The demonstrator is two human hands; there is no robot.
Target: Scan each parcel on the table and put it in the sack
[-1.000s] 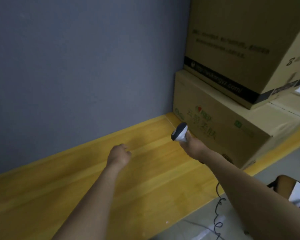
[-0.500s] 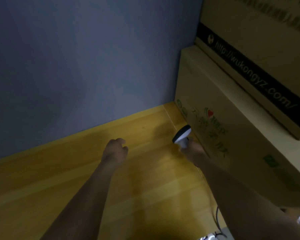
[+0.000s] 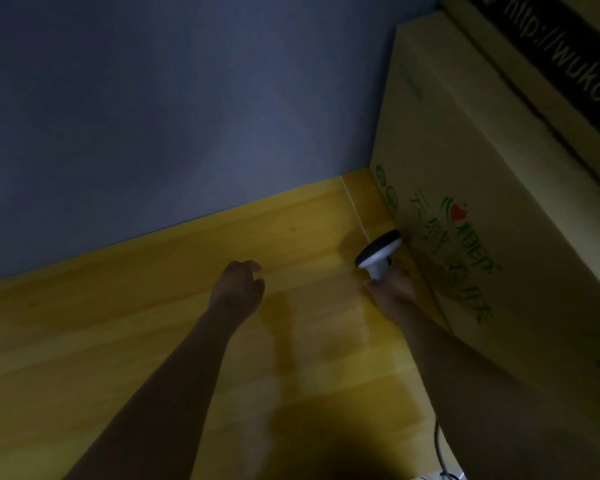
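Right hand (image 3: 392,289) grips the scanner (image 3: 378,252) beside the cardboard box (image 3: 465,202). Left hand (image 3: 238,289) hovers loosely curled, holding nothing. The table (image 3: 118,341) shows 0 parcels and no sack, so progress can't be judged.

The right hand (image 3: 392,289) grips a white scanner (image 3: 378,252) just beside a cardboard box (image 3: 482,202) on the yellow table (image 3: 118,323). The left hand (image 3: 238,289) hovers nearby, fingers loosely curled, holding nothing.

The right hand (image 3: 392,289) has carried the scanner (image 3: 378,252) right up beside the lower cardboard box (image 3: 465,168). The left hand (image 3: 238,292) has loosened its fist.
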